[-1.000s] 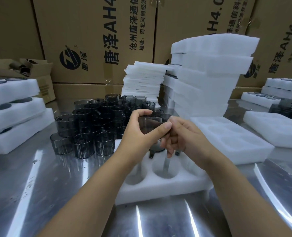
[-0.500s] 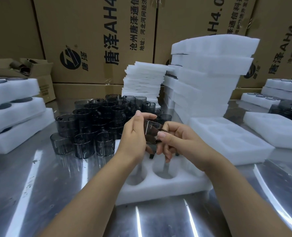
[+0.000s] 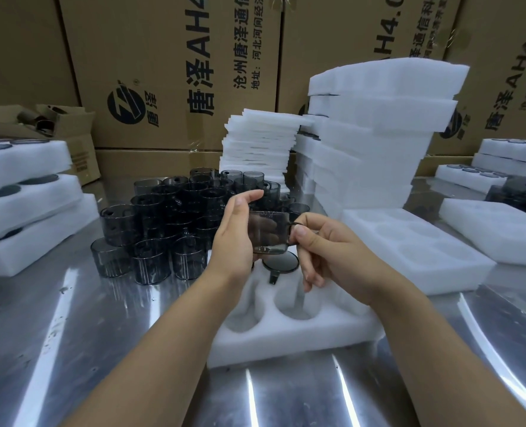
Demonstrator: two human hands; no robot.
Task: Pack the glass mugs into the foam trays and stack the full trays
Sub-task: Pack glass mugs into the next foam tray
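Observation:
A smoky grey glass mug (image 3: 269,232) hangs in the air above the white foam tray (image 3: 289,334) in front of me. My right hand (image 3: 326,251) pinches its handle between thumb and forefinger. My left hand (image 3: 235,238) rests flat against the mug's left side, fingers straight and pointing up. One mug (image 3: 280,262) sits in a back pocket of the tray; the two near pockets show as hollow. A dense cluster of loose mugs (image 3: 169,220) stands on the steel table, left of my hands.
Tall stacks of foam trays (image 3: 375,143) and thinner foam sheets (image 3: 258,143) rise behind. An unfilled tray (image 3: 415,241) lies to the right, filled tray stacks at far left (image 3: 24,204) and far right (image 3: 508,161). Cardboard boxes (image 3: 175,72) wall off the back.
My left hand has loosened from a wrap around the mug to a flat palm at its side. The right hand has shifted onto the handle, and the mug has turned more upright.

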